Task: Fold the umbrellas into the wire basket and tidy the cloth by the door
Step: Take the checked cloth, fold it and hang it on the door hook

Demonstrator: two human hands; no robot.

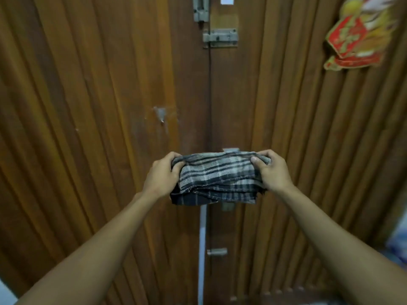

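At the frame's centre, before the door (132,84), the left hand (161,175) and right hand (272,172) grasp the folded cloth (217,179) by its ends, fingers curled round it, and its loose lower layers could slip and unfold should either grip slacken.

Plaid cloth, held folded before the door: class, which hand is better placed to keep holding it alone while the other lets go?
Probably the left hand: it wraps one end of the plaid cloth, thumb over the top. The right hand pinches a bunched corner. Close call.
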